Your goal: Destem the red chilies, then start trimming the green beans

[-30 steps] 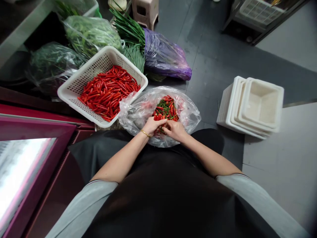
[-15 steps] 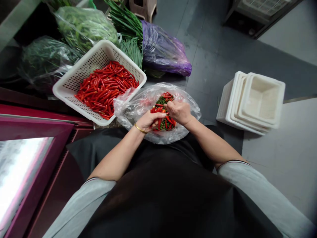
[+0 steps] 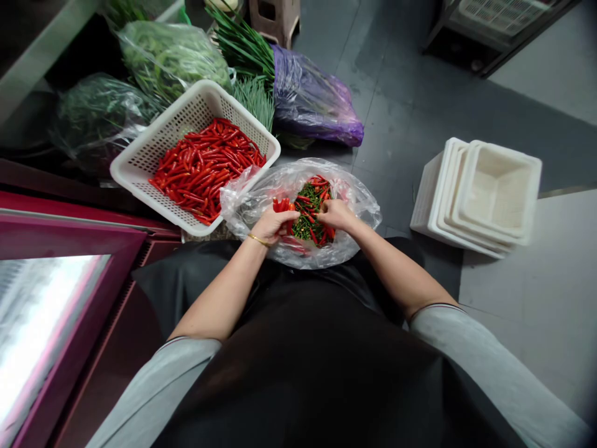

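A clear plastic bag (image 3: pixel 364 186) lies open at my lap, with red chilies and green stems (image 3: pixel 308 211) inside. My left hand (image 3: pixel 273 225), a gold bangle at its wrist, is closed around several red chilies (image 3: pixel 282 205) over the bag's left part. Over the right side of the pile, my right hand (image 3: pixel 336 214) has its fingers pinched together among the chilies; what they hold is too small to make out. Left of the bag, a white perforated basket (image 3: pixel 140 149) holds a heap of stemless red chilies (image 3: pixel 205 165).
Bagged greens (image 3: pixel 172 56) and a purple bag (image 3: pixel 317 99) of long green stalks lie behind the basket. Stacked white baskets (image 3: pixel 499 186) stand on the floor at right. A brown stool (image 3: pixel 275 18) is at the top, a maroon-framed unit (image 3: pixel 116 249) at left.
My hands have moved apart; the left shifted a little left with its chilies, and the right went down to the pile. The whole view has shifted slightly.
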`<state>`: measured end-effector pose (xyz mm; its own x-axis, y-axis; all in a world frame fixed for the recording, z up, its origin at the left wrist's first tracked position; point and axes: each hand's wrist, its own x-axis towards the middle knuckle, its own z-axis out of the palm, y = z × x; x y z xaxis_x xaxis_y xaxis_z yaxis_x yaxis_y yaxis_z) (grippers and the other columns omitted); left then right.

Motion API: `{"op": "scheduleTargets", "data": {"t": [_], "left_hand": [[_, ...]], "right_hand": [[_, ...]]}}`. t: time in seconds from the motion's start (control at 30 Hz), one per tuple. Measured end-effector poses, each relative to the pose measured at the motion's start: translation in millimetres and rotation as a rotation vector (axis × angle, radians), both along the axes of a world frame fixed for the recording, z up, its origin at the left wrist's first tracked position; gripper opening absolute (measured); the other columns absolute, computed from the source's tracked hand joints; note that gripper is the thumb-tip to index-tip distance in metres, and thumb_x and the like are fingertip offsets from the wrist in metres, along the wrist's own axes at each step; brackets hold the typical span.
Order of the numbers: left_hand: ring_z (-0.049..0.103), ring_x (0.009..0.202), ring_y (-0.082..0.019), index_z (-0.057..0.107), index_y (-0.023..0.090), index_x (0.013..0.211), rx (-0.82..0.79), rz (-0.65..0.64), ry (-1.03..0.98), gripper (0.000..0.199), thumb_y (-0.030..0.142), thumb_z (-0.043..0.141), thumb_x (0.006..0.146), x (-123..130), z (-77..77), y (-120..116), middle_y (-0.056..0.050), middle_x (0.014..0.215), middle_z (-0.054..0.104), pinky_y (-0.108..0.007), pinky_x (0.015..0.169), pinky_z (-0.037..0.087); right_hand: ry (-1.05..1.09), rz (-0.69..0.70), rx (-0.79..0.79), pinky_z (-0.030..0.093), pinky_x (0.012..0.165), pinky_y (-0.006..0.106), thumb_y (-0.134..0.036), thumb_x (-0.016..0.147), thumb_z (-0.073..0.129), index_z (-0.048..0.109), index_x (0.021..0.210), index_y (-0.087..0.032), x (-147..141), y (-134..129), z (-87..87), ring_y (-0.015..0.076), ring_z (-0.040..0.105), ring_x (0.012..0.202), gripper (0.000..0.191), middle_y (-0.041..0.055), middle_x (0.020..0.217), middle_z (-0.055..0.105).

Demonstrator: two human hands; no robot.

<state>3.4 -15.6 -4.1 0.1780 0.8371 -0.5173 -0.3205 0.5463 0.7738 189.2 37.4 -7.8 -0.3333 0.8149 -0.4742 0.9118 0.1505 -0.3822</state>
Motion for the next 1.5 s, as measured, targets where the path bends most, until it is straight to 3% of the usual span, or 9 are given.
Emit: {"op": "scheduleTargets", "data": {"t": [0.17, 0.3, 0.5, 0.67, 0.87, 1.03, 1.13, 1.37, 1.5], "left_hand": [[0.041, 0.041, -0.004, 0.06, 0.013, 0.069, 0.067, -0.067, 0.124, 0.025, 0.021, 0.077, 0.054, 21.3, 0.2, -1.5, 0.004, 0.053, 0.057, -0.018, 0.04, 0.029], [0.03, 0.032, -0.003, 0.057, 0.013, 0.064, -0.044, -0.108, 0.067, 0.023, 0.031, 0.072, 0.061, 18.3, 1.0, -4.7, 0.003, 0.044, 0.051, -0.02, 0.035, 0.018], [0.048, 0.049, -0.008, 0.062, 0.013, 0.078, 0.071, -0.032, 0.199, 0.03, 0.024, 0.074, 0.053, -0.3, -6.8, -0.1, 0.002, 0.061, 0.06, -0.02, 0.049, 0.037], [0.054, 0.067, -0.013, 0.063, 0.014, 0.081, 0.411, -0.094, 0.61, 0.023, 0.019, 0.066, 0.059, 2.2, -9.4, 5.7, -0.001, 0.075, 0.064, -0.023, 0.066, 0.042], [0.05, 0.066, -0.013, 0.06, 0.016, 0.082, 0.606, -0.299, 0.713, 0.022, 0.017, 0.063, 0.06, 11.0, 2.2, 14.9, 0.0, 0.072, 0.059, -0.024, 0.067, 0.04], [0.052, 0.068, -0.013, 0.061, 0.014, 0.084, 0.575, -0.431, 0.379, 0.025, 0.027, 0.066, 0.063, 4.3, 10.0, 3.3, 0.0, 0.075, 0.06, -0.023, 0.067, 0.041], [0.052, 0.069, -0.012, 0.061, 0.013, 0.084, 0.538, -0.405, 0.356, 0.027, 0.03, 0.068, 0.064, 1.2, 12.8, -3.8, 0.0, 0.076, 0.061, -0.023, 0.068, 0.041], [0.047, 0.06, -0.01, 0.059, 0.013, 0.073, 0.432, -0.445, 0.361, 0.027, 0.032, 0.073, 0.061, 1.6, 15.4, -5.1, 0.003, 0.064, 0.054, -0.023, 0.061, 0.038], [0.047, 0.057, -0.009, 0.056, 0.013, 0.07, 0.282, -0.325, 0.226, 0.027, 0.031, 0.074, 0.06, 2.5, 13.8, -7.1, 0.003, 0.062, 0.053, -0.023, 0.059, 0.038]], "right_hand": [[0.43, -0.047, -0.043, 0.048, 0.061, 0.024, -0.025, 0.089, 0.044, 0.055, 0.096, -0.015, 1.8, -12.9, 21.0, 0.0157, 0.064, 0.065, 0.017, 0.0044, 0.076, 0.069], [0.087, 0.158, 0.315, 0.047, 0.072, 0.031, -0.028, 0.094, 0.038, 0.057, 0.103, -0.012, -1.3, -25.1, 6.7, 0.0236, 0.065, 0.087, 0.026, 0.0154, 0.101, 0.067], [-0.267, 0.259, 0.206, 0.046, 0.071, 0.032, -0.042, 0.093, 0.043, 0.061, 0.107, -0.012, -9.4, -25.8, -26.1, 0.0273, 0.066, 0.089, 0.037, 0.0169, 0.105, 0.065], [-0.25, 0.209, 0.198, 0.044, 0.071, 0.03, -0.031, 0.09, 0.046, 0.063, 0.101, -0.012, -11.3, -16.8, -8.8, 0.0255, 0.064, 0.091, 0.028, 0.0165, 0.105, 0.065], [0.078, 0.273, 0.215, 0.039, 0.068, 0.026, -0.031, 0.087, 0.051, 0.061, 0.083, -0.013, 6.7, -8.9, 42.0, 0.0179, 0.058, 0.078, 0.02, 0.0098, 0.086, 0.065], [0.712, 0.223, -0.231, 0.032, 0.051, 0.024, -0.045, 0.086, 0.046, 0.052, 0.068, -0.016, 16.6, -22.8, 37.1, 0.0093, 0.039, 0.047, 0.034, -0.0031, 0.053, 0.045], [0.833, 0.108, -0.367, 0.028, 0.045, 0.023, -0.05, 0.089, 0.037, 0.053, 0.074, -0.016, 16.4, -33.1, 31.9, 0.0086, 0.032, 0.041, 0.04, -0.0061, 0.047, 0.039], [0.508, 0.302, 0.134, 0.028, 0.056, 0.023, -0.047, 0.093, 0.037, 0.047, 0.061, -0.017, 8.6, -32.8, 46.3, 0.0091, 0.043, 0.055, 0.044, -0.001, 0.058, 0.047], [0.35, 0.178, 0.371, 0.029, 0.058, 0.025, -0.047, 0.093, 0.034, 0.046, 0.062, -0.018, -3.3, -41.9, 37.3, 0.0123, 0.048, 0.061, 0.044, 0.0035, 0.063, 0.053]]}}
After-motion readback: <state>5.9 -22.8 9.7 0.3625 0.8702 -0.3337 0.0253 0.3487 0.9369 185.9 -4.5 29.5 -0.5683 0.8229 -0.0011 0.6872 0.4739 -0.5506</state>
